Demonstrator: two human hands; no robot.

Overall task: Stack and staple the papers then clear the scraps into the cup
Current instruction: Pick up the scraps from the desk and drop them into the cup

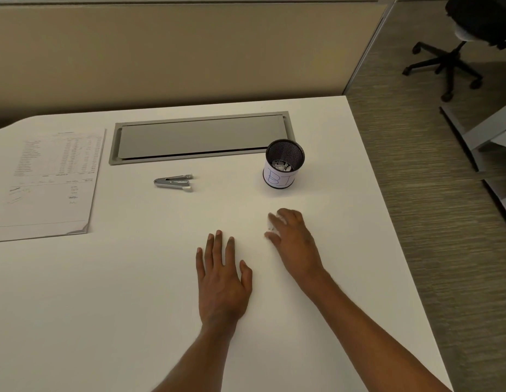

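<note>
Two hands rest on the table: your left hand lies flat, fingers spread; your right hand, blurred, grip unclear. Cup holding scraps stands beyond it; stapler and papers lie far left.

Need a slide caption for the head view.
Left hand flat on desk, right hand gathering scraps near mesh cup.

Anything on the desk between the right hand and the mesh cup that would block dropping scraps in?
Nothing visible does. Only bare desk lies between the right hand and the cup. The stapler lies well off to the left, and the cup's mouth is open.
</note>
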